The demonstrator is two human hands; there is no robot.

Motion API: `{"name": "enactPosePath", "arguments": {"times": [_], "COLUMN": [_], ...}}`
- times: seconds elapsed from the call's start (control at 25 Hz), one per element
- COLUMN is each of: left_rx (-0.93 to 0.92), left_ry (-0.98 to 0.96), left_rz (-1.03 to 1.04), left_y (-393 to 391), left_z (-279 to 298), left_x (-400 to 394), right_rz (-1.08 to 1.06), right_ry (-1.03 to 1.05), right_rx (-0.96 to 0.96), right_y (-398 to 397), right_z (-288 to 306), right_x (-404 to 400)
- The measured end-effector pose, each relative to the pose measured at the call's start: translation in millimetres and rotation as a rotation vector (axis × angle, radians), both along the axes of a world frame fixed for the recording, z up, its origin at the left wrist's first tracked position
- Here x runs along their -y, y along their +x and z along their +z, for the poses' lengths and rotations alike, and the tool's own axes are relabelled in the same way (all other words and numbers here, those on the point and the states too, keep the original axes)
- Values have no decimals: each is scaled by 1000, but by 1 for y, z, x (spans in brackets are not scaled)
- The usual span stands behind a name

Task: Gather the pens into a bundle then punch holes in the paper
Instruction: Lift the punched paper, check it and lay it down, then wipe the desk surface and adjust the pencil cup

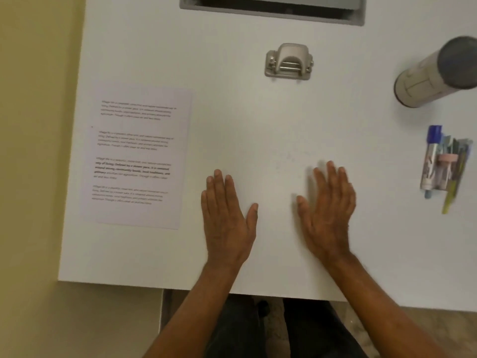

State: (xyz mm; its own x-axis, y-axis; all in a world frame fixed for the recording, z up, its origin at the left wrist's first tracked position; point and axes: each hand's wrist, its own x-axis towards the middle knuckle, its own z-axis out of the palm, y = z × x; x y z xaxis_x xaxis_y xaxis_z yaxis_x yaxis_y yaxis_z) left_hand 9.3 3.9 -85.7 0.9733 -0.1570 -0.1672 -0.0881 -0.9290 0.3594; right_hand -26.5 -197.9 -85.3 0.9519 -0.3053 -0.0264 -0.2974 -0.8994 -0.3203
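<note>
- While the pens [443, 165] lie bunched near the table's [258, 125] right edge, the printed paper [136, 157] sits far left.
- Hole punch [289, 62] sits between them, farther back.
- Left hand [227, 215] flat, fingers straight, holding nothing.
- Right hand [329, 215] spread too, blurred, holding nothing.
- Grey-capped cylinder [436, 73] stands behind the pens.

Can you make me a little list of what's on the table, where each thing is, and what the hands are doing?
paper: printed sheet, flat on the left of the table
hole punch: metal, far middle, untouched
pens: bunch on the right, band around them
cylinder: grey-capped container, far right
left hand: fingers straight, flat over the table, holds nothing
right hand: fingers straight, blurred, holds nothing
</note>
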Motion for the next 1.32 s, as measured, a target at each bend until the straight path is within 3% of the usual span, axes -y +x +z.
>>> {"name": "enactPosePath", "arguments": {"times": [0.16,0.44,0.52,0.64,0.72,0.8,0.96,1.08,1.2,1.32], "left_rx": [50,71,45,-58,-14,93,142,142,126,121], "left_ry": [42,-96,-260,-699,-810,-713,-280,-22,57,77], "left_rz": [-68,-128,-157,-167,-94,-32,-34,-151,-191,-194], "left_y": [16,59,71,84,91,99,105,103,105,105], "left_z": [-18,-12,-7,2,7,4,-6,-13,-14,-14], "left_x": [32,113,129,136,122,97,46,40,44,44], "right_rz": [-314,-343,-314,-243,-179,-96,35,-89,-88,141], "right_ry": [77,106,117,139,126,117,257,202,106,19], "right_rx": [44,-1,-1,15,24,38,125,192,76,16], "right_y": [-6,8,14,32,50,67,89,111,134,142], "right_z": [-7,-12,-13,-13,-12,-12,-12,-12,-15,-17], "right_x": [34,31,29,24,22,16,13,55,88,81]}}
